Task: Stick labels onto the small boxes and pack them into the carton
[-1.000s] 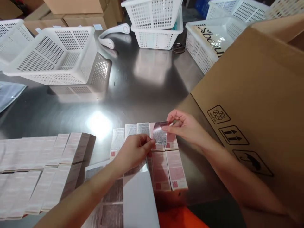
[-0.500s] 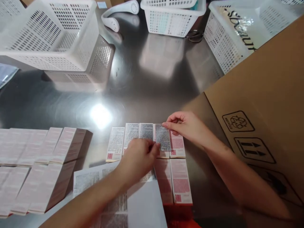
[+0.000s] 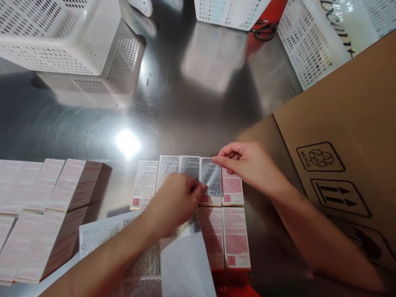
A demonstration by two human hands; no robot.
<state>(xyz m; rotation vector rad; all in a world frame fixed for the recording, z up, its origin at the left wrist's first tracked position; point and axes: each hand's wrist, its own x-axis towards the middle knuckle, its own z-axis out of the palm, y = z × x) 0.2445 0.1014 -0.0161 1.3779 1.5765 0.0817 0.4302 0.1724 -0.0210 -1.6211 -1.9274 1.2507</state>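
Note:
A transparent label (image 3: 210, 177) with dark print lies over the top of a small pink-and-white box (image 3: 211, 201) in the back row. My right hand (image 3: 247, 165) pinches its upper right corner between thumb and finger. At the label's lower left edge, my left hand (image 3: 176, 202) is closed with thumb and fingertips pressed together. Three boxes to the left, such as this one (image 3: 144, 181), bear similar printed labels, partly behind my left hand. Under my left forearm is a sheet of labels (image 3: 185, 264), partly peeled to bare backing.
More pink-and-white boxes (image 3: 40, 243) stand in two rows at the left. White baskets (image 3: 62, 57) line the back of the metal table (image 3: 173, 123), with black-handled scissors (image 3: 265, 30) between two of them. A large cardboard carton (image 3: 346, 123) fills the right side.
The camera view has tipped down and shifted slightly, so the baskets sit higher in the picture. Both hands keep nearly the same places at the label, which now lies straighter along the box.

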